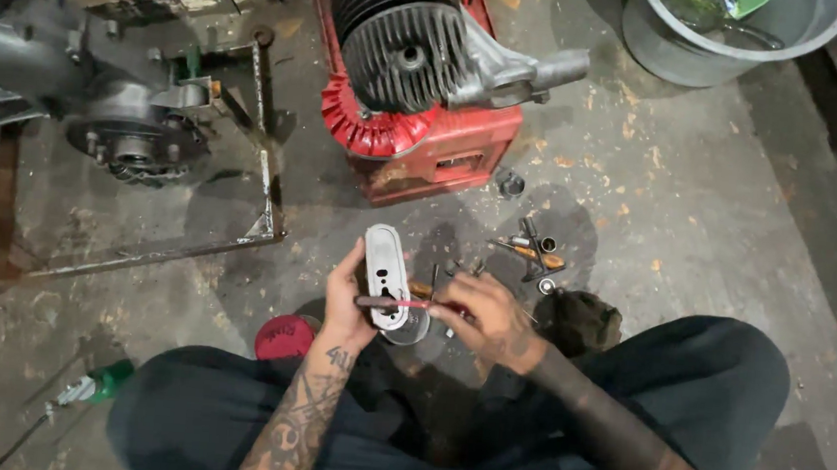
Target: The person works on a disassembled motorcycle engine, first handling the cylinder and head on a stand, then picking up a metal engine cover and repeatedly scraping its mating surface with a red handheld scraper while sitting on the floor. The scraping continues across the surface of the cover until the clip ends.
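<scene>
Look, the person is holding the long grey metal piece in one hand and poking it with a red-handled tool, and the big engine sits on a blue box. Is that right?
Not quite. The box under the engine is red, not blue, as the head view shows. The rest holds: the left hand holds the long grey metal piece, and the right hand puts the red-handled tool to it.

Layout, as you sat on the floor (pixel 695 215) with knees apart:

- Oblong metal part (pixel 385 274): held upright between your knees in your left hand (pixel 347 304).
- Slim tool (pixel 392 303): lay across that part, its other end in your right hand (pixel 487 313).
- Loose tools and sockets (pixel 533 256): on the floor just beyond your right hand.
- Finned engine (pixel 407 43): farther ahead, resting on a box-shaped stand (pixel 444 153).
- Metal frame (pixel 247 154): left of the stand, with a hub assembly (pixel 135 142) at its left.
- Bucket (pixel 687 48): far right corner.
- Round lid (pixel 284 338): beside your left knee.
</scene>
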